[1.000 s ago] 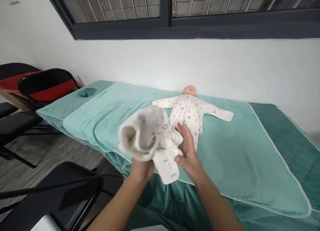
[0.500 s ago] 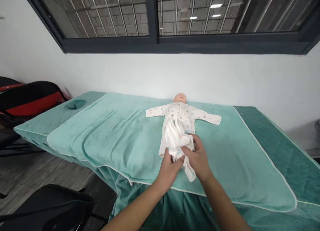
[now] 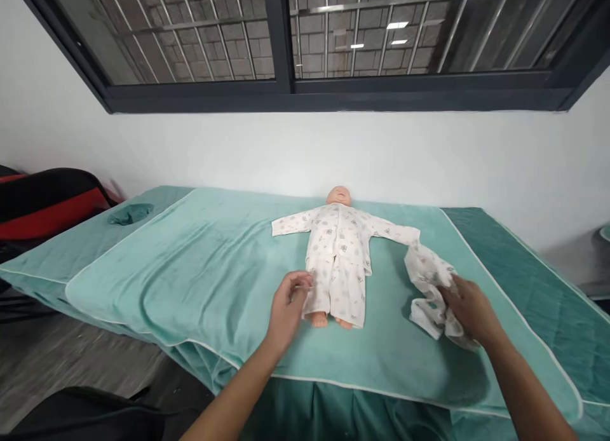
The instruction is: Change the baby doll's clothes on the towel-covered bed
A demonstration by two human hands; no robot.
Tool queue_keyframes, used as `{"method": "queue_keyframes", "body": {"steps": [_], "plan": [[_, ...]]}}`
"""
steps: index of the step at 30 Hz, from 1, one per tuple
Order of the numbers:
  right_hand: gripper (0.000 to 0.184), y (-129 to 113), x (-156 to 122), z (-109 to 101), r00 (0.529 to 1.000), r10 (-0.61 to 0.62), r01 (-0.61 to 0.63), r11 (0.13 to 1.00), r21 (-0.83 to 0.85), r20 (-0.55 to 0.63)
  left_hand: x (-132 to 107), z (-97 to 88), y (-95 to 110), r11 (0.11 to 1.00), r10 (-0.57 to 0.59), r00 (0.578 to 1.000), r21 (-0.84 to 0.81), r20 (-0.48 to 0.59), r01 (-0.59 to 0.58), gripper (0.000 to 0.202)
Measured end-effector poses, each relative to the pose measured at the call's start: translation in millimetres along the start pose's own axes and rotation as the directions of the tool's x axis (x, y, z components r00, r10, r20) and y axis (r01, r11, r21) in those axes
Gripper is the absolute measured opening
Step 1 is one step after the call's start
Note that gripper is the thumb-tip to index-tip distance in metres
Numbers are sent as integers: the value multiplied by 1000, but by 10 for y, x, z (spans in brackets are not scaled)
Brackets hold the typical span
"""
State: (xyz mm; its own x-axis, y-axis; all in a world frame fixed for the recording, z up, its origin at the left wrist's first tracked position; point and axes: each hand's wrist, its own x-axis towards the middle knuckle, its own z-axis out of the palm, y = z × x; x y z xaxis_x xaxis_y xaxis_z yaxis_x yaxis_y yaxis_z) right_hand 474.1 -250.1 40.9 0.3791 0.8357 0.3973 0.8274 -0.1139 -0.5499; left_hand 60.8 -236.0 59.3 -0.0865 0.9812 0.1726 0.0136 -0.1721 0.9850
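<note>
A baby doll (image 3: 339, 196) lies on its back, head toward the wall. It wears a white printed long-sleeved top (image 3: 338, 231) with both sleeves spread, and matching trousers (image 3: 347, 295), its feet showing below the hems. My left hand (image 3: 288, 311) is beside the trouser leg on the left, fingers loosely curved and nothing visible in them; whether they touch the cloth is unclear. Off to the right, my right hand (image 3: 469, 307) grips a bunched white printed baby garment (image 3: 429, 266), which hangs loosely near the sleeve end on that side.
A light green blanket (image 3: 204, 269) covers a darker green massage bed (image 3: 519, 263) with a face hole (image 3: 131, 213). Behind stand a white wall (image 3: 305, 149) and a barred window. Red and black chairs (image 3: 52, 206) are at the left, a dark chair (image 3: 86, 415) at lower left.
Both hands held the bunched garment over the doll's legs. My right hand has carried it to the right, uncovering the trousers and feet. My left hand has let go and moved left.
</note>
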Motion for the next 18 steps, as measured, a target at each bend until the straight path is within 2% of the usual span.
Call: {"method": "queue_keyframes", "body": {"steps": [3, 5, 7, 10, 12, 14, 16, 18], "plan": [[67, 299, -30, 152, 996, -55, 64, 986, -151, 63, 211, -30, -22, 998, 36, 999, 45, -11, -35, 22], [65, 240, -67, 99, 993, -119, 118, 971, -207, 3, 362, -21, -19, 993, 73, 997, 92, 5, -73, 21], [60, -40, -109, 5, 969, -199, 159, 956, -246, -147, 540, 18, -21, 984, 109, 994, 138, 11, -110, 18], [46, -707, -142, 23, 915, -319, 296, 947, -127, -248, 888, 148, -51, 964, 181, 983, 191, 25, -182, 16], [40, -1151, -95, 215, 916, -344, 348, 937, -17, -209, 1168, 278, -82, 942, 246, 968, 221, 52, -252, 17], [38, -1502, 49, 515, 932, -341, 356, 924, 138, -120, 1471, 428, -107, 909, 308, 948, 270, 77, -317, 21], [39, -1752, 303, 854, 959, -276, 248, 924, 290, 58, 1773, 584, -117, 867, 346, 932, 344, 107, -361, 26], [38, -1925, 636, 1174, 966, -226, 156, 899, 409, 129, 2050, 725, -112, 823, 356, 920, 412, 164, -392, 28]]}}
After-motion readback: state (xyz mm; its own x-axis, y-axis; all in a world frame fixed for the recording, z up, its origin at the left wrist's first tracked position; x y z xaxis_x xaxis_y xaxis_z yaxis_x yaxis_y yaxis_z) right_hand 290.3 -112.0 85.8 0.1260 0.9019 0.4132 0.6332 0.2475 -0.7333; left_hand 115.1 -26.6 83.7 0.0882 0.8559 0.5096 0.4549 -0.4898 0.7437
